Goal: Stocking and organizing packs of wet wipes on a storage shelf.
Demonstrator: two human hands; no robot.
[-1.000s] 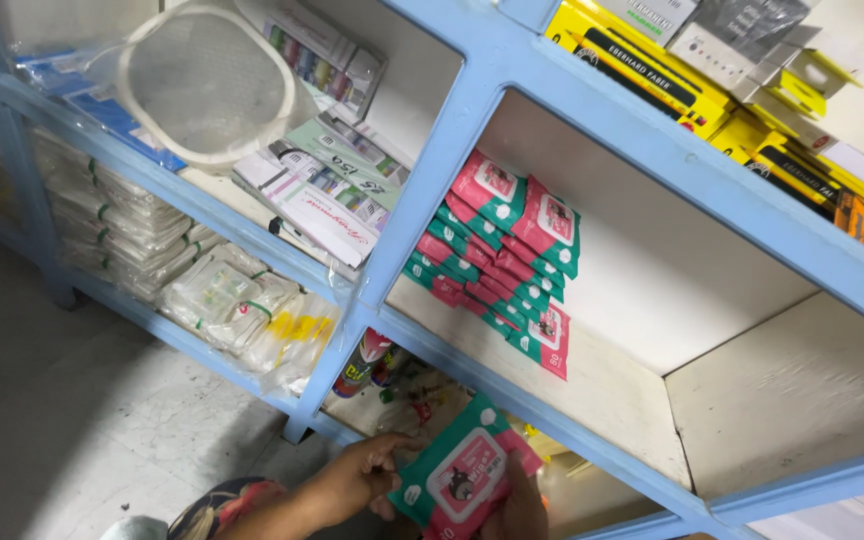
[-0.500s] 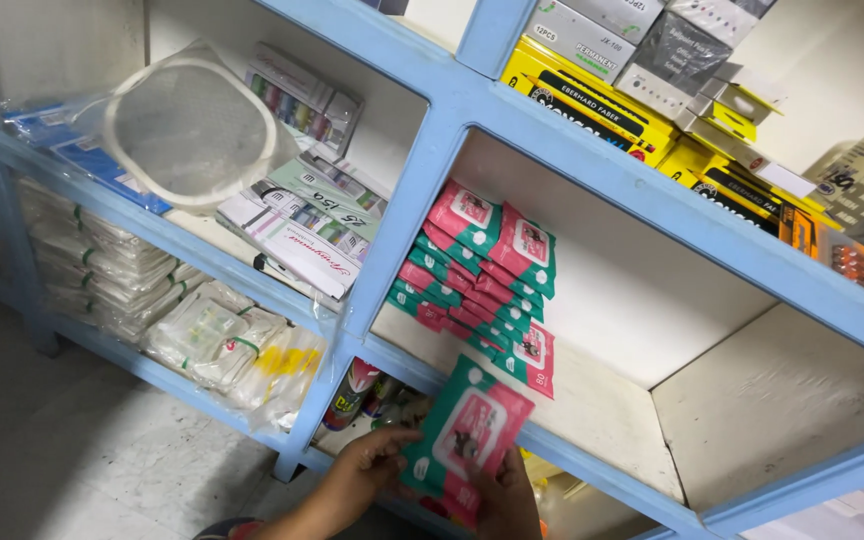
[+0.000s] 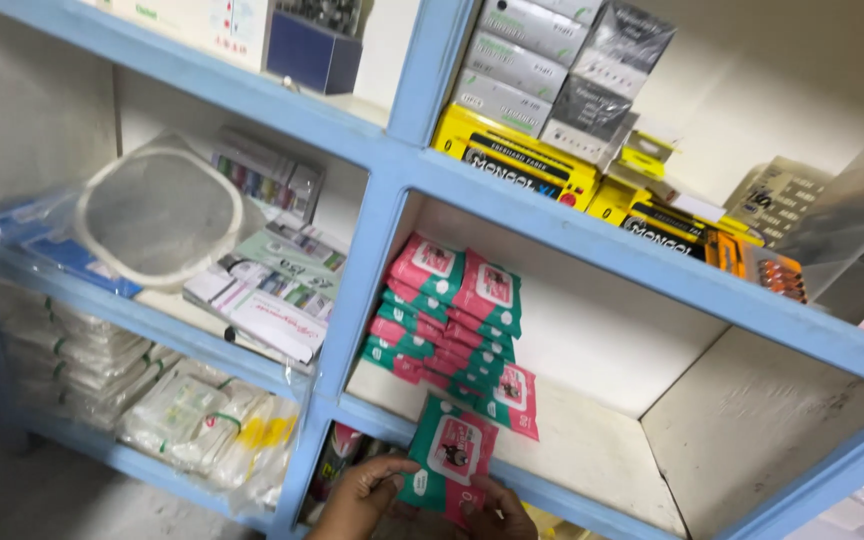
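shelving [image 3: 592,235] of pale blue painted wood fills the view, and everything below is placed by its middle compartment, the white-floored bay right of the blue upright. inside that bay, against its left side, leans a stack of wipe packs [image 3: 447,325] in pink and green, tilted so the upper ones rest back toward the upright. left of the bay, across the upright, sit a round mesh strainer [image 3: 157,210] in plastic and flat boxed goods [image 3: 267,300]. above the bay, yellow and grey boxes [image 3: 532,110] crowd the next shelf. below and left of it, bagged white packets [image 3: 192,420] lie in a heap.

smaller, at the bay's front lip, a single wipe pack [image 3: 449,457] is held just under and in front of the stack, overlapping the blue rail. its long axis runs up and slightly rightward, top end pointing at the stack, which lies directly above and a little behind it, near but apart.

left hand [image 3: 364,495] is clamped on the pack's lower left edge, thumb over the front face. right hand [image 3: 497,515] closes on the lower right corner from beneath, fingers only partly in view. both hands sit below the bay, the right one nearer its open floor, the left one nearer the upright.
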